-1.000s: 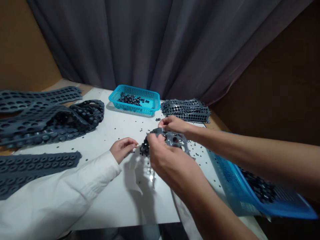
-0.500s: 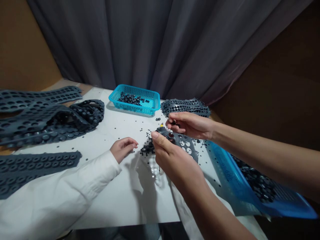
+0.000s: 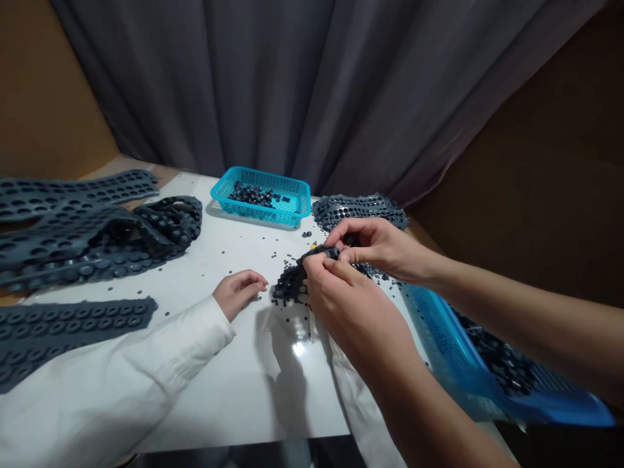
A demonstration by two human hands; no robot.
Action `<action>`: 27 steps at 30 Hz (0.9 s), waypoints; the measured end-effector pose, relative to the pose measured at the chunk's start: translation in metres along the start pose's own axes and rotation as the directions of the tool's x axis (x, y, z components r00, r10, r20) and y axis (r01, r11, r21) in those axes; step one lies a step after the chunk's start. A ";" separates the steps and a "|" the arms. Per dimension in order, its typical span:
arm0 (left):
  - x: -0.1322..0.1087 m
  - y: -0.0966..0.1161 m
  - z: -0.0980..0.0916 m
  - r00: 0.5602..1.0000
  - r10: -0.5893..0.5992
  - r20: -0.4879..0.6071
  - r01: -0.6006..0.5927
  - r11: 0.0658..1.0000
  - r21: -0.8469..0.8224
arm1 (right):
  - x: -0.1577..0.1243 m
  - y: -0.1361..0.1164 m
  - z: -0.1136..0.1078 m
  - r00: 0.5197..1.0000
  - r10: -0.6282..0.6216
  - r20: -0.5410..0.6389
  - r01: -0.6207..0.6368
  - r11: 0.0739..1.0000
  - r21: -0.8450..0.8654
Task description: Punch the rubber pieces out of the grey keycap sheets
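Observation:
My left hand (image 3: pixel 238 296), in a white sleeve, is beside a dark rubber sheet (image 3: pixel 288 283), left of it and apart from it. Its fingers curl in and the fingertips come together; nothing shows between them. What looks like my right sleeve (image 3: pixel 358 406) runs up from the bottom edge, but another person's forearm covers that hand. That person's left hand (image 3: pixel 341 286) and right hand (image 3: pixel 370 240) meet over the sheet and pinch its upper part. Raised round studs show on the sheet. Behind it peeks a small yellow object (image 3: pixel 313 246).
Small black bits lie scattered over the white tabletop (image 3: pixel 214 396). A turquoise basket (image 3: pixel 219 198) holding black pieces stands at the back. Perforated dark sheets (image 3: pixel 102 244) lie at left, and more sheets (image 3: pixel 361 209) at back right. A blue container (image 3: pixel 580 396) with black pieces is at right.
The other person's right hand has come down and left to join their left hand on the sheet. The sheet's perforated right part is now mostly covered. My left hand has barely moved.

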State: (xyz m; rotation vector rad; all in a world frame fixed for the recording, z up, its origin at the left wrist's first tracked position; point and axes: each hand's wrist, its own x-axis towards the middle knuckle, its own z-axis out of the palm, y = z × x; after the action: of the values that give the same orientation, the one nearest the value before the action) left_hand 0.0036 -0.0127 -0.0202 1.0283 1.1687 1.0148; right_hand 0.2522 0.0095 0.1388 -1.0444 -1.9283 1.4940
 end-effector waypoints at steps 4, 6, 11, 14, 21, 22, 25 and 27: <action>-0.001 0.003 0.001 1.000 0.016 -0.006 -0.016 1.000 0.016 | 0.000 -0.001 0.000 0.995 -0.104 0.001 0.103 0.981 -0.167; -0.001 0.004 0.002 1.000 0.025 -0.006 -0.025 0.999 0.025 | -0.002 -0.001 0.000 0.988 -0.155 0.016 0.154 0.959 -0.238; -0.002 0.005 0.002 1.000 0.028 -0.011 -0.028 0.999 0.034 | -0.004 -0.003 0.001 0.991 -0.129 0.036 0.134 0.944 -0.303; -0.002 0.006 0.002 1.000 0.024 -0.012 -0.024 0.999 0.027 | -0.006 -0.007 0.004 0.989 -0.144 0.044 0.149 0.918 -0.367; -0.004 0.009 0.003 0.998 0.064 0.017 -0.065 0.997 0.045 | -0.027 -0.014 0.007 0.863 -0.503 -0.044 0.418 0.762 -0.495; -0.004 0.009 0.003 0.997 0.072 0.021 -0.073 0.996 0.050 | -0.031 -0.013 0.002 0.873 -0.471 -0.130 0.371 0.813 -0.449; -0.004 0.009 0.003 0.997 0.070 0.025 -0.071 0.996 0.047 | -0.037 -0.006 -0.012 0.925 -0.238 -0.297 0.154 0.947 -0.280; -0.003 0.009 0.003 0.998 0.062 0.025 -0.063 0.997 0.036 | -0.038 0.000 -0.011 0.941 -0.218 -0.258 0.104 0.914 -0.392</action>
State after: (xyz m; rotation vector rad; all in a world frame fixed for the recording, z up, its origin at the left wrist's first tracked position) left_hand 0.0053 -0.0139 -0.0108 1.1097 1.1452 1.0302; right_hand 0.2829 -0.0139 0.1451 -1.1562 -2.0611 0.8364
